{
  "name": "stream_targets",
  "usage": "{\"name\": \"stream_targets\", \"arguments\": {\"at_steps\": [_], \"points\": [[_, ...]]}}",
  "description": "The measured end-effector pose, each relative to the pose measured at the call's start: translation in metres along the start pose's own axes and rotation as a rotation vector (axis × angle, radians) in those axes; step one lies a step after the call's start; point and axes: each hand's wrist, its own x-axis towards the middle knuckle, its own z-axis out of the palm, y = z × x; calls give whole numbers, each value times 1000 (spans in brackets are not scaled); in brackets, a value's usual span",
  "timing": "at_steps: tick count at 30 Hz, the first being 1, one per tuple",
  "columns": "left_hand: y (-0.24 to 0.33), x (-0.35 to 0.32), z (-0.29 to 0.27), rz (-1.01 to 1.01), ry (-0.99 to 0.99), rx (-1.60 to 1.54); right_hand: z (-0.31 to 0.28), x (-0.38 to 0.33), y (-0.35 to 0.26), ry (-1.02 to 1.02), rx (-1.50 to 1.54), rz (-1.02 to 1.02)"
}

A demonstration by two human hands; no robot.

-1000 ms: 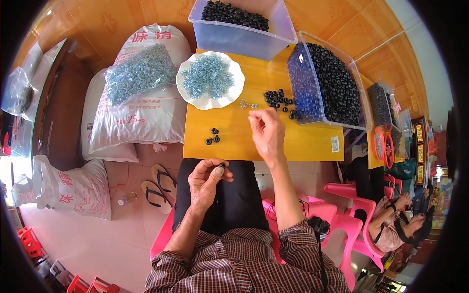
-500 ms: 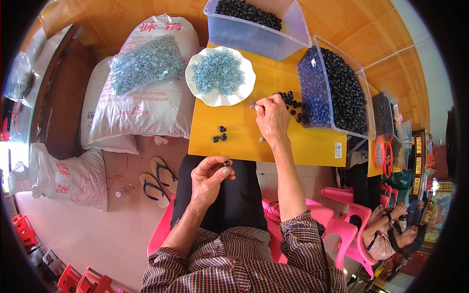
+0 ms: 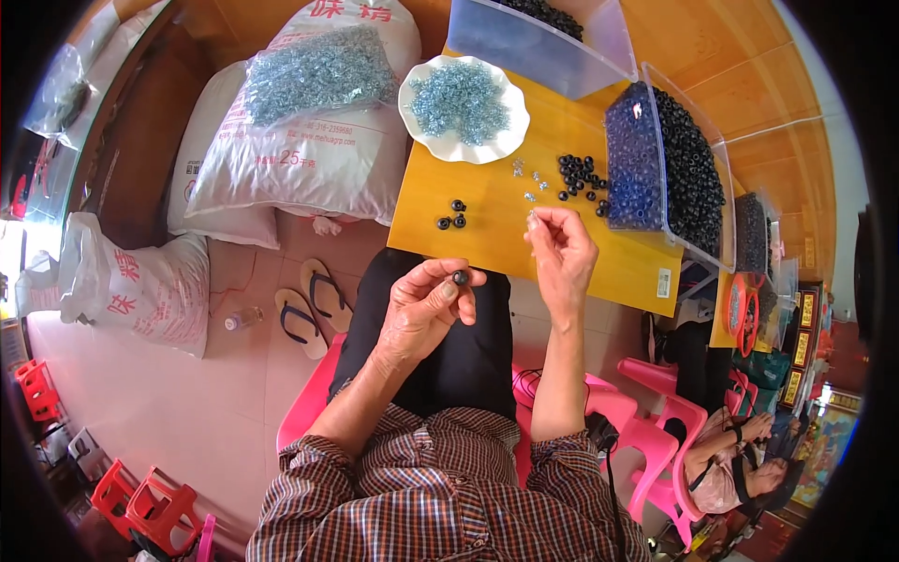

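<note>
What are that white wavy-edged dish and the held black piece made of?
The white, round, wavy-edged dish: perhaps glazed ceramic or glossy plastic, going by its smooth, bright rim. The small, round black piece in the left hand: possibly plastic or rubber, smooth, dark; too small to tell.

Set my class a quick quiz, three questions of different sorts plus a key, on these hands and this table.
1. What does the left hand hold? A) a plastic bottle; B) a black round piece; C) a flip-flop.
2. True or false: the white plate bears a heap of pale bluish pieces.
3. How many black pieces form the smaller group on the yellow table?
Key: 1 B; 2 true; 3 three.
</note>
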Motion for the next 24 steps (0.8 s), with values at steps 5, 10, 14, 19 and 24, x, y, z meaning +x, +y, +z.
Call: {"name": "stream_targets", "arguments": {"at_steps": [5, 10, 14, 19, 24], "points": [[-1, -7, 5, 0, -26, -18, -3, -37, -22, -26, 81, 142], [-3, -11, 13, -2, -44, -7, -7, -66, -42, -26, 292, 164], [-3, -16, 11, 3, -88, -10, -12, -83, -55, -59, 358, 196], [-6, -21, 14, 37, -128, -11, -10, -102, -63, -80, 375, 172], [-7, -26, 20, 112, -13, 214, -6, -109, -65, -64, 389, 139]]}}
